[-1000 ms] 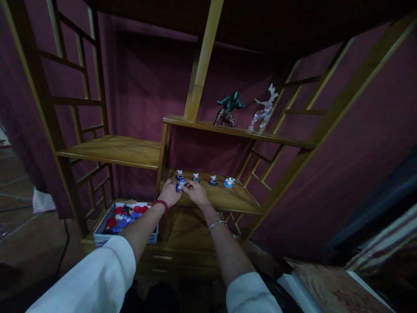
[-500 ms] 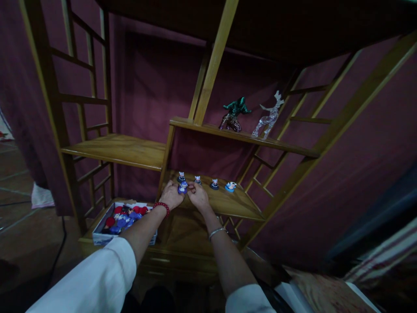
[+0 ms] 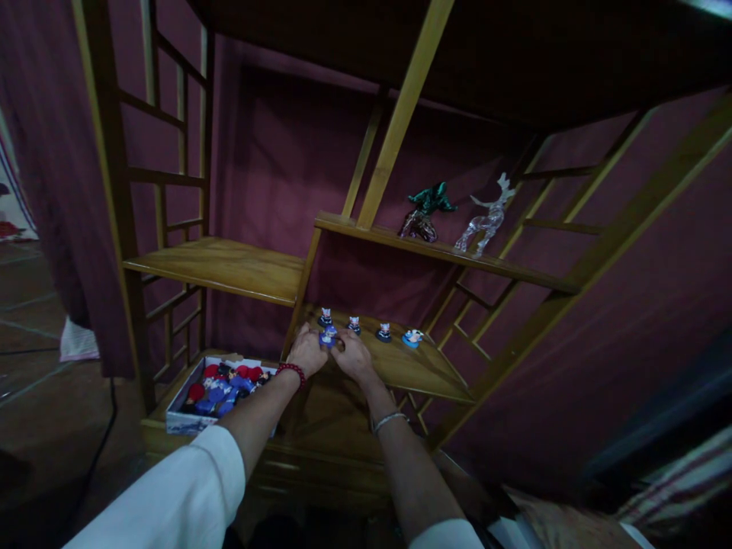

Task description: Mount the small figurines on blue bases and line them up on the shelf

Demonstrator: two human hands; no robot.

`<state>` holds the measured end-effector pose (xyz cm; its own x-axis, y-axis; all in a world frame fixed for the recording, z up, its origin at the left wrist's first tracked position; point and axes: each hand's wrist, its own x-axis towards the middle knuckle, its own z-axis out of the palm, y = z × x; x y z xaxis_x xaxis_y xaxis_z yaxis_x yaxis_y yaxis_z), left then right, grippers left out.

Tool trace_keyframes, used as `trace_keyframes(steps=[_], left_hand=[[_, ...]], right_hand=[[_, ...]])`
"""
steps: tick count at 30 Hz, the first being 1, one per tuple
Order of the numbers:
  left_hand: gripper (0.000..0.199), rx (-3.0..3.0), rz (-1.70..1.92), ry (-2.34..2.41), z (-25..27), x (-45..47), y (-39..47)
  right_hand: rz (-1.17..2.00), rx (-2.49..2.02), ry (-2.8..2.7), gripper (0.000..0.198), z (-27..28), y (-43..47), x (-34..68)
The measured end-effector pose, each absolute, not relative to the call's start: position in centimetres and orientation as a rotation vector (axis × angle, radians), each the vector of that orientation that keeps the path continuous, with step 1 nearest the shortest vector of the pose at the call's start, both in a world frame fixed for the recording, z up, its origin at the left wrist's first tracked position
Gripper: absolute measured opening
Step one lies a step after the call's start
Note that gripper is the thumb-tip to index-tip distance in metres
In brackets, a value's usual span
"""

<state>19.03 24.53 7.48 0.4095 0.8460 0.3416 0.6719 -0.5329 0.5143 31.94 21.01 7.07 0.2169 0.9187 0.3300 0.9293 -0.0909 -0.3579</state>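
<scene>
A small purple-and-white figurine [image 3: 328, 336] is at the left front of the low wooden shelf [image 3: 423, 372]. My left hand [image 3: 307, 352], with a red bead bracelet at the wrist, closes on its left side. From the right, my right hand [image 3: 353, 354] has its fingers curled against it; a silver bangle circles that wrist. Behind stand a dark-based figurine [image 3: 325, 317], a similar figurine [image 3: 354, 325] and another dark-based figurine [image 3: 384, 332] in a row. At the row's right end is a blue-based figurine [image 3: 412, 338].
An open box [image 3: 184, 422] of red, purple and black figurines stands at lower left. On the upper shelf [image 3: 492, 268] are a green-and-bronze statuette [image 3: 426, 211] and a clear deer [image 3: 486, 217]. A wooden upright [image 3: 405, 114] rises above the shelf. A left shelf board [image 3: 229, 263] juts out nearby.
The camera view has shifted, so the scene sits slightly lower and to the right. Both hands remain at the purple-and-white figurine, which stays in about the same spot on the shelf.
</scene>
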Motion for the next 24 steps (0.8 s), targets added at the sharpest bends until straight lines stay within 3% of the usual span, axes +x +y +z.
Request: trace_keyframes(steps=[24], left_hand=[[0.03, 2.408, 0.827, 1.342, 7.5, 19.3, 24.4]], right_hand=[[0.041, -2.067, -1.669, 0.038, 6.9, 22.7, 33.2]])
